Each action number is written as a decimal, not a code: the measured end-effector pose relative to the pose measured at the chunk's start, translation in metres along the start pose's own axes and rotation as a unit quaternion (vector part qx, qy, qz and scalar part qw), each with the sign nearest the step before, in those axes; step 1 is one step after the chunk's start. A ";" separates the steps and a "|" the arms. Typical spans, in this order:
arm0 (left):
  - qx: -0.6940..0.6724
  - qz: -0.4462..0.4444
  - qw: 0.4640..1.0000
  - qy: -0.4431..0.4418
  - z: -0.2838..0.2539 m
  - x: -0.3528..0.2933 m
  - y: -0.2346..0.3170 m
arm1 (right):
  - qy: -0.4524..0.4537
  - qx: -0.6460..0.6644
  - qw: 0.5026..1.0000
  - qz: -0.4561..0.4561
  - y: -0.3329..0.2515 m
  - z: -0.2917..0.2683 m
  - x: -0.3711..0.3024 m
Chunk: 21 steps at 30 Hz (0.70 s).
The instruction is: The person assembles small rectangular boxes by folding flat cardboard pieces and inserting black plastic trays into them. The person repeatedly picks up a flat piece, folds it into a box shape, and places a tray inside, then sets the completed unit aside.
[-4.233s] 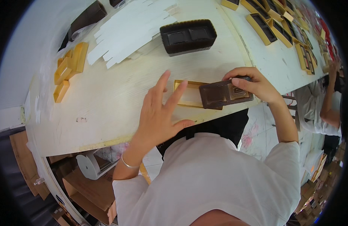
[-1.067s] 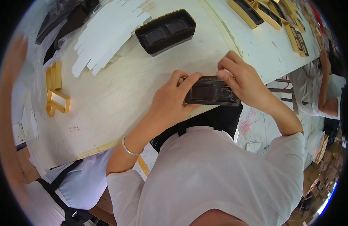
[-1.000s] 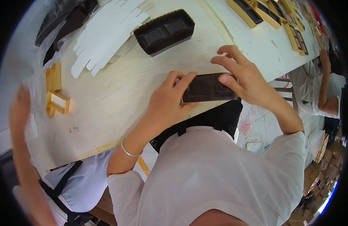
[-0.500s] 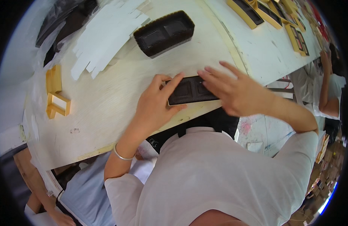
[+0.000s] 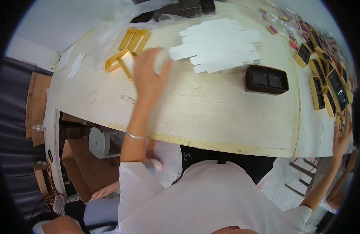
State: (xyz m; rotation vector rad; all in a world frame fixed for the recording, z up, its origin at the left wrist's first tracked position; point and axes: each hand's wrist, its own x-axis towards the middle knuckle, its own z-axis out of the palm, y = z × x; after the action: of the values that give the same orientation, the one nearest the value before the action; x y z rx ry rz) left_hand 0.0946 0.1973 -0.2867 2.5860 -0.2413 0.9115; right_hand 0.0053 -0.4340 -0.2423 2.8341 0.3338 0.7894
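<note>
I have the left hand [image 5: 150, 72] over the table [image 5: 211, 113], blurred, thumb and fingers spread, at the edge of the small gold frames [image 5: 140, 42]; I can't tell whether it touches them. My right hand [image 5: 342, 137] is far right, by gold boxes [image 5: 313, 95] with dark inserts; its grip I can't make out. The dark trays [image 5: 267, 80] sit beside white cards [image 5: 223, 45].

This looks like a packing workshop: a worn table [image 5: 211, 111] with taped edges carries flat white card [image 5: 223, 45], stacked dark plastic trays [image 5: 265, 81] and many gold boxes [image 5: 318, 93], with brown cartons [image 5: 84, 171] below.
</note>
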 end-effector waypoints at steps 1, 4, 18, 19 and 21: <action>0.148 -0.037 0.988 0.009 -0.001 0.009 -0.028 | 0.010 -0.005 1.000 -0.019 -0.008 -0.003 0.009; 0.406 -0.182 0.889 -0.111 -0.010 0.004 -0.066 | -0.035 0.170 0.984 -0.027 -0.097 0.008 0.050; -0.225 -0.128 0.912 -0.317 -0.035 -0.105 0.027 | -0.052 0.324 0.935 -0.136 -0.192 0.050 0.115; -0.207 -0.035 0.925 -0.318 -0.026 -0.100 0.048 | -0.018 0.373 0.923 -0.093 -0.196 0.041 0.111; -0.234 0.012 0.900 -0.367 -0.010 -0.089 0.084 | 0.048 0.466 0.884 -0.001 -0.204 0.018 0.100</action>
State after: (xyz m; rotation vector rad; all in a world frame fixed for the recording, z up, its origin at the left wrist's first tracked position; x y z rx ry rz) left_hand -0.0040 0.1275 -0.3109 2.3344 -0.6087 -0.1633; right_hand 0.0641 -0.2141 -0.2562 3.6558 0.9569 0.9567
